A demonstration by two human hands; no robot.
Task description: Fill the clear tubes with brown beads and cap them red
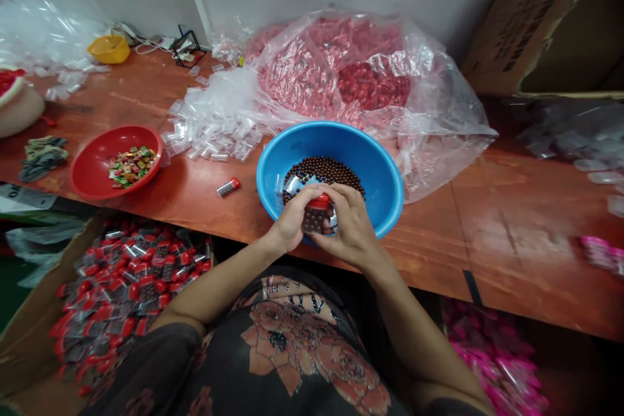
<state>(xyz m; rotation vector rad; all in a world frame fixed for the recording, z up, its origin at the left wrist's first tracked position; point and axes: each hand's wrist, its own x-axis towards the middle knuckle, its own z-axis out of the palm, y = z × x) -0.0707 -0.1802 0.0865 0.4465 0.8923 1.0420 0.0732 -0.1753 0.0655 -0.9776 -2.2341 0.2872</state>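
Observation:
Both my hands hold one small clear container with a red cap [316,216], filled with dark brown balls, over the near rim of a blue bowl [383,175]. My left hand [292,216] has its fingers closed on the container's left side and top. Around its right side curl the fingers of my right hand [348,224]. Brown balls [329,170] lie in the bowl, with some clear empty containers [291,186] at their left. A similar red-capped container [228,187] lies on the table left of the bowl.
A red bowl [80,172] with wrapped pieces stands at the left. Behind the blue bowl are loose clear containers [219,127] and a large plastic bag of red caps [312,71]. A cardboard box of filled containers [141,279] sits below the table's edge.

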